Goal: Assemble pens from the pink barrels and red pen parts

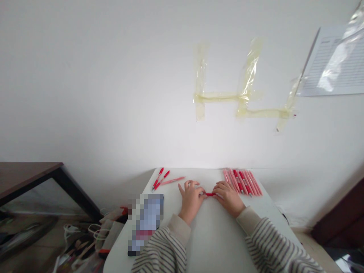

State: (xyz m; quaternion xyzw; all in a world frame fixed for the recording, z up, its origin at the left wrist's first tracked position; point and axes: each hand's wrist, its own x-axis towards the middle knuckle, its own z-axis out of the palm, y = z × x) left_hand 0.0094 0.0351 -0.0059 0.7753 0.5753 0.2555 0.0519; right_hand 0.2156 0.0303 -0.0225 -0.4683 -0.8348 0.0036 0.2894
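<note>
Over the middle of the white table, a red pen (209,194) lies crosswise between my two hands. The fingertips of my left hand (192,199) pinch its left end, with the other fingers raised and spread. My right hand (229,198) has its fingers closed on the right end. Both ends of the pen are hidden by my fingers. Just beyond my right hand is a side-by-side row of several pink pens (256,183) and a few red pens (247,183). Toward the back left lie two more red pens (158,179) and a pink pen (172,181).
A blurred-out flat object (148,222), perhaps a phone, rests by the left edge of the table (218,242). The wall (113,94) with yellowed tape rises behind it. Bags and clutter (108,233) fill the floor at left, near a dark desk (31,176).
</note>
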